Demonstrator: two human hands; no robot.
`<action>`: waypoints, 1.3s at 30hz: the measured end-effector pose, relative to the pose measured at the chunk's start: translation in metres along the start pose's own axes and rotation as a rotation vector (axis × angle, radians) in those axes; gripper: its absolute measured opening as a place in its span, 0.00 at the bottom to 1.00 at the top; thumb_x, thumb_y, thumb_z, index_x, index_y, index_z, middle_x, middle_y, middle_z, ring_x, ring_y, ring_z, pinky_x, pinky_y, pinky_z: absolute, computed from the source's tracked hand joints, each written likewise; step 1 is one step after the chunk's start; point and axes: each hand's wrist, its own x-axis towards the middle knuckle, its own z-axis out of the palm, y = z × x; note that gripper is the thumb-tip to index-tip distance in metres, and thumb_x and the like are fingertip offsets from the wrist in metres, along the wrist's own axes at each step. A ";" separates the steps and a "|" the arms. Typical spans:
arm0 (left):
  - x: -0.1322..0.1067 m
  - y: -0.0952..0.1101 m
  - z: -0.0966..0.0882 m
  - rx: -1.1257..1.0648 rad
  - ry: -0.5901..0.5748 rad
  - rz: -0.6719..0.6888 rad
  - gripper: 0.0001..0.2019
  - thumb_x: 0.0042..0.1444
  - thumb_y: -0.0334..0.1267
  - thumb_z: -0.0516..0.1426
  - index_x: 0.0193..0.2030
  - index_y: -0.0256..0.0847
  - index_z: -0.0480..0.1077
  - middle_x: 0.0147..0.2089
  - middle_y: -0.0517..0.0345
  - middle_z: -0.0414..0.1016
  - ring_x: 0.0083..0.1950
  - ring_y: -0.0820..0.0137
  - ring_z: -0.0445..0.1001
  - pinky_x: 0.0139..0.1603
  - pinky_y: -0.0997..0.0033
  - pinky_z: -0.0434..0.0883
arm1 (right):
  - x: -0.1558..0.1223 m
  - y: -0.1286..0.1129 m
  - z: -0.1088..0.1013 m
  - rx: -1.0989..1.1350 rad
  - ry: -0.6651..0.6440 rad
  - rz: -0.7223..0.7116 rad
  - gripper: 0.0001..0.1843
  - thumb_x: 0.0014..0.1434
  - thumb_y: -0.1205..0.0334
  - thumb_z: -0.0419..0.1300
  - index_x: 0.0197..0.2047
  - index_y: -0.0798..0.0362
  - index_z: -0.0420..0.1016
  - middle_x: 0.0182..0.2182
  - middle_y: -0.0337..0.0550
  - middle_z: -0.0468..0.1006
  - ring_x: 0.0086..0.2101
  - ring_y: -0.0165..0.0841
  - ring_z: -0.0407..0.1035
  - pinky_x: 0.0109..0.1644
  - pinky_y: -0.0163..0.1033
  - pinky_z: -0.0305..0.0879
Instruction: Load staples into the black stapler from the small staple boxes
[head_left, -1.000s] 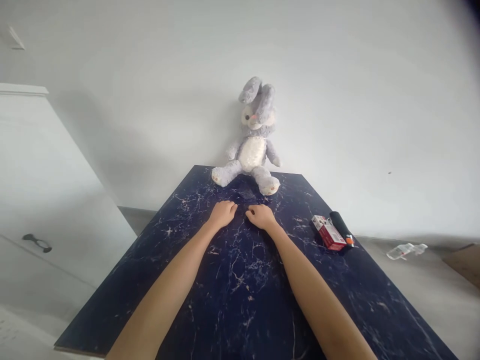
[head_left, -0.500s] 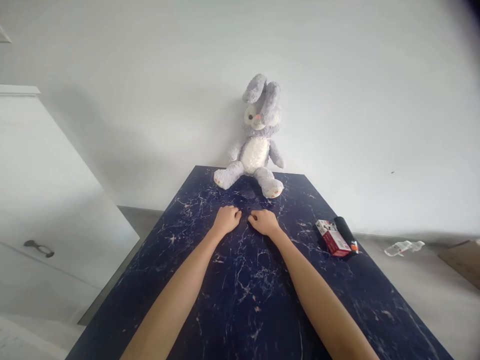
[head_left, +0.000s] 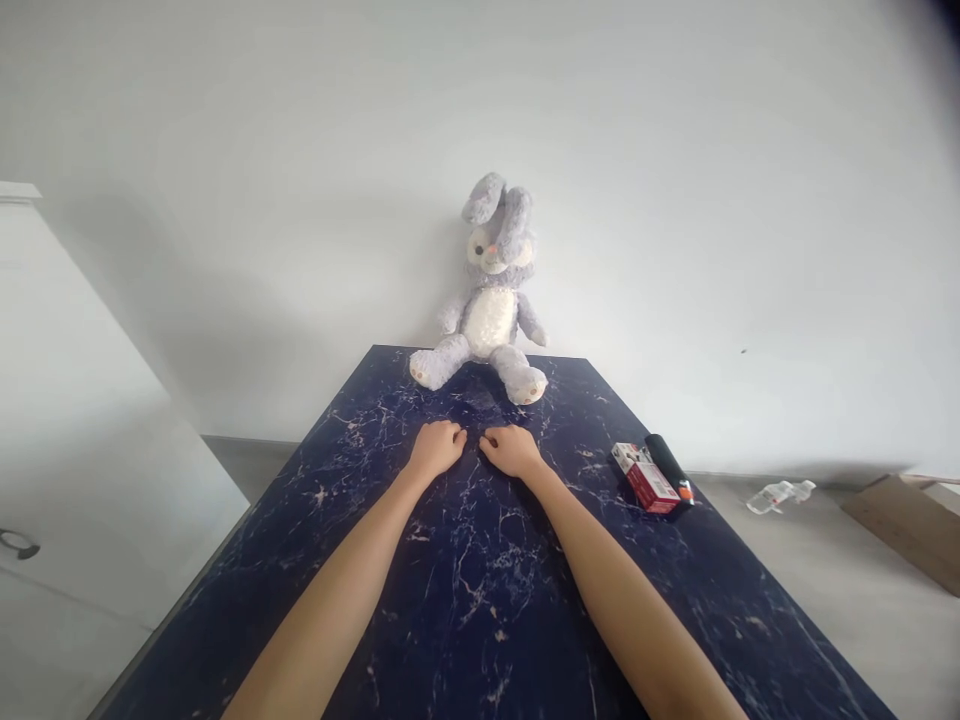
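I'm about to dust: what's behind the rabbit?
The wall shows behind the rabbit; its body hides the stretch directly behind, so anything tucked there can't be seen.

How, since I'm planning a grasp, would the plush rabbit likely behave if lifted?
The plush rabbit looks furry and stuffed, so it would probably squash under a grip. One ear droops forward, so it may flop about. The splayed legs might help it resist tipping sideways if nudged.
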 end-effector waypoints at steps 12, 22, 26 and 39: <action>-0.005 0.003 -0.001 0.037 0.008 0.024 0.19 0.68 0.43 0.48 0.34 0.41 0.77 0.38 0.48 0.78 0.43 0.61 0.76 0.48 0.63 0.66 | -0.003 0.002 0.005 0.019 0.037 -0.009 0.21 0.69 0.50 0.47 0.39 0.48 0.80 0.37 0.45 0.82 0.38 0.36 0.75 0.41 0.36 0.60; -0.004 0.003 -0.001 0.048 0.004 0.030 0.18 0.68 0.43 0.48 0.34 0.40 0.76 0.39 0.48 0.78 0.43 0.60 0.76 0.47 0.62 0.66 | -0.004 0.001 0.005 0.031 0.044 -0.006 0.21 0.70 0.50 0.47 0.40 0.48 0.79 0.38 0.45 0.82 0.39 0.37 0.75 0.42 0.36 0.60; -0.004 0.004 -0.001 0.041 0.000 0.025 0.18 0.68 0.43 0.48 0.34 0.41 0.76 0.39 0.48 0.78 0.44 0.60 0.76 0.47 0.61 0.66 | -0.005 0.001 0.004 0.034 0.043 -0.005 0.21 0.70 0.50 0.47 0.41 0.48 0.79 0.38 0.45 0.82 0.39 0.36 0.75 0.42 0.36 0.60; -0.004 0.004 -0.001 0.037 0.002 0.028 0.19 0.68 0.44 0.48 0.33 0.41 0.76 0.38 0.48 0.78 0.42 0.60 0.76 0.46 0.62 0.66 | -0.005 0.002 0.004 0.037 0.041 -0.004 0.21 0.70 0.49 0.47 0.40 0.48 0.79 0.38 0.45 0.82 0.39 0.36 0.75 0.41 0.36 0.60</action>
